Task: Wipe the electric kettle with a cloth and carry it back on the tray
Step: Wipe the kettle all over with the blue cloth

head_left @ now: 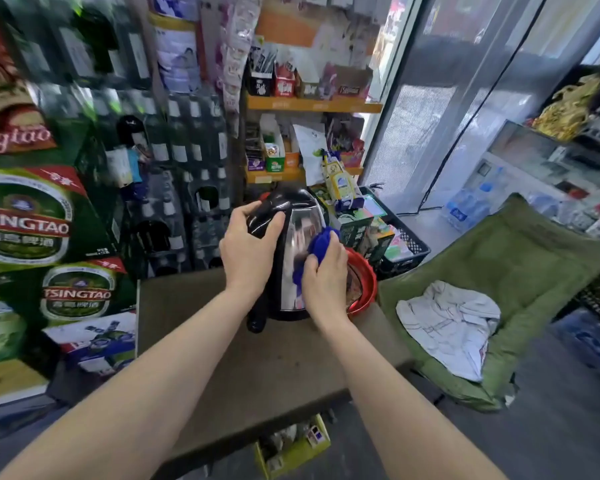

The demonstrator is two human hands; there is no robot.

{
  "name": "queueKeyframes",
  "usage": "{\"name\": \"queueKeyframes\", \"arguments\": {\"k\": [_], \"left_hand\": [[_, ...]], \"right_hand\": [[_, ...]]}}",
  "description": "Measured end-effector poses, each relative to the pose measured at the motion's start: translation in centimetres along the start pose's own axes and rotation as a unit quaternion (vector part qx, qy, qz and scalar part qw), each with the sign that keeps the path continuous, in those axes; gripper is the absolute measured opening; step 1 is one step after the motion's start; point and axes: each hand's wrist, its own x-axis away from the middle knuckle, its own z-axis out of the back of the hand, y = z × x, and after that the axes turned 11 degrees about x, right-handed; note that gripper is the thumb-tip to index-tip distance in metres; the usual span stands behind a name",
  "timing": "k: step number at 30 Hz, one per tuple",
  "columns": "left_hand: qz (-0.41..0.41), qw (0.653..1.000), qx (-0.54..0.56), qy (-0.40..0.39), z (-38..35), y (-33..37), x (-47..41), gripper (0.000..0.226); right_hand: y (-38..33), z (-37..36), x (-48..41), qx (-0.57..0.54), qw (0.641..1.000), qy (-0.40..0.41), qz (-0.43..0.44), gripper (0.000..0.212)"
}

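Note:
A steel electric kettle with a black lid and handle stands upright at the far edge of a brown table. My left hand grips the black lid and upper handle from the left. My right hand presses a bunched blue cloth against the kettle's shiny right side. A red tray lies just right of the kettle, partly hidden behind my right hand.
Green beer cartons are stacked at the left, bottles and snack shelves behind. A black crate of goods sits beyond the tray. A green cushioned seat with a white cloth stands to the right.

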Motion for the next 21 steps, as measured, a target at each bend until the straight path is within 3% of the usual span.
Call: {"name": "queueKeyframes", "arguments": {"k": [4, 11, 15, 21], "left_hand": [[0.072, 0.997, -0.003, -0.035, -0.1, -6.2, 3.4, 0.033], [0.189, 0.973, 0.055, -0.123, -0.7, -17.7, 9.5, 0.058], [0.200, 0.969, 0.054, -0.135, -2.2, -20.6, 11.1, 0.059], [0.198, 0.964, 0.018, -0.180, -2.5, -21.4, 13.8, 0.069]], "right_hand": [[5.1, -3.7, 3.0, 0.029, 0.996, -0.082, -0.025, 0.066], [15.9, -6.8, 4.5, -0.028, 0.973, -0.201, -0.107, 0.053], [18.8, -6.6, 3.5, -0.061, 0.967, -0.182, -0.169, 0.051], [20.4, -6.1, 2.7, -0.049, 0.965, -0.167, -0.196, 0.050]]}}
